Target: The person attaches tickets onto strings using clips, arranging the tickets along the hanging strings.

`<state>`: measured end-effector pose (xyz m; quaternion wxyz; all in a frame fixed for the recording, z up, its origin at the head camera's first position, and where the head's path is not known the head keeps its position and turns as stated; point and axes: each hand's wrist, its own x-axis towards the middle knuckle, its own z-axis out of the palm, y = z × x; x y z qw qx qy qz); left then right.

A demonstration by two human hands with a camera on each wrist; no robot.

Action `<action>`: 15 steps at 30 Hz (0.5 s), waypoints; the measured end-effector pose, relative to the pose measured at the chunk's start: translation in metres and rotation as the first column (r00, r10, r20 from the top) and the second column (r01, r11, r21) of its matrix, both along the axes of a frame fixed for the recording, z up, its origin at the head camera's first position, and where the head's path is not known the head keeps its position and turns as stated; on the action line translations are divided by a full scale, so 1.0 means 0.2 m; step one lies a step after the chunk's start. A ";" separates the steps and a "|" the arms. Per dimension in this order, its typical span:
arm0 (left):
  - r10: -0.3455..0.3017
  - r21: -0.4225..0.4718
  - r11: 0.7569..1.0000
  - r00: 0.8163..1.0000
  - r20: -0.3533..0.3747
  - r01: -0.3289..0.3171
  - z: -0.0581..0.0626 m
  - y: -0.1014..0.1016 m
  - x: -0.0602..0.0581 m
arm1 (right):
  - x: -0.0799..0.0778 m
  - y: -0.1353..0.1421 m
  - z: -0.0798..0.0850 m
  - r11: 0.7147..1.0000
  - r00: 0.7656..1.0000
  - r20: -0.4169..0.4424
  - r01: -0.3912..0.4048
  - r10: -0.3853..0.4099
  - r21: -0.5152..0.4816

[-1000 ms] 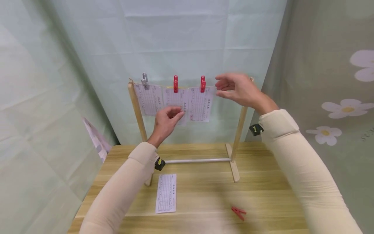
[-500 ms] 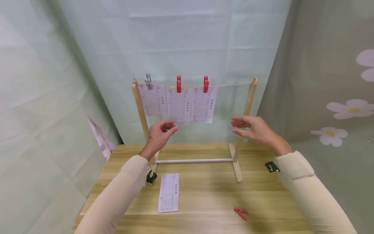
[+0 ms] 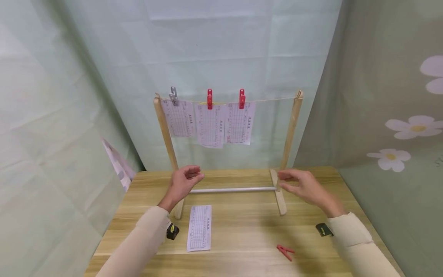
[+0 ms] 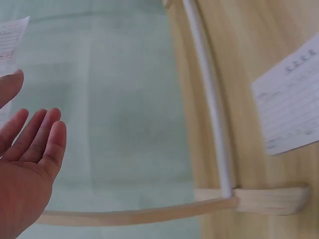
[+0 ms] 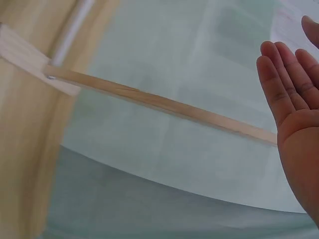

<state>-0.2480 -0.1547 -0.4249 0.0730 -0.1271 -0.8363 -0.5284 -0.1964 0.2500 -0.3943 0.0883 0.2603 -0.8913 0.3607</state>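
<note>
My left hand [image 3: 183,184] is in the air before the left post of a wooden rack, fingers loosely bent around nothing. Level with it, my right hand [image 3: 304,187] hovers by the foot of the right post, holding nothing either. Three printed paper slips hang from the rack's string [image 3: 273,100]. A grey clip [image 3: 174,96] grips the left slip [image 3: 179,119]; one red clip [image 3: 209,99] holds the middle slip [image 3: 210,127], and another red clip [image 3: 242,99] the right slip [image 3: 240,125]. On the table lie a fourth-style printed slip [image 3: 199,228] and a red clothespin [image 3: 285,252].
The rack's wooden posts [image 3: 291,132] stand on flat feet joined by a white rod [image 3: 233,190] near the back of the wooden table [image 3: 242,231]. Pale green cloth [image 3: 228,46] hangs behind, and a flowered curtain [image 3: 380,115] is at the right.
Both hands have come down from the hanging slips to just above the table, the right one from near the string. The hanging slips, clips and things on the table stay put.
</note>
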 end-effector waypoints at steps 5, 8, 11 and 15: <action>0.006 0.007 1.000 0.998 0.059 -0.006 -0.12 -0.03 0.04 | 0.06 0.02 -0.12 0.999 0.998 0.052 0.034 -0.034 -0.001; 0.018 0.009 1.000 0.996 0.087 -0.019 -0.18 -0.04 0.07 | 0.10 0.04 -0.18 0.999 0.996 0.085 0.044 -0.042 -0.024; 0.022 -0.001 1.000 0.995 0.099 -0.022 -0.24 -0.05 0.08 | 0.13 0.06 -0.24 0.997 0.992 0.107 0.071 -0.066 -0.042; 0.042 -0.043 0.998 0.995 0.085 -0.038 -0.33 -0.06 0.10 | 0.17 0.09 -0.31 0.992 0.985 0.134 0.117 -0.110 -0.044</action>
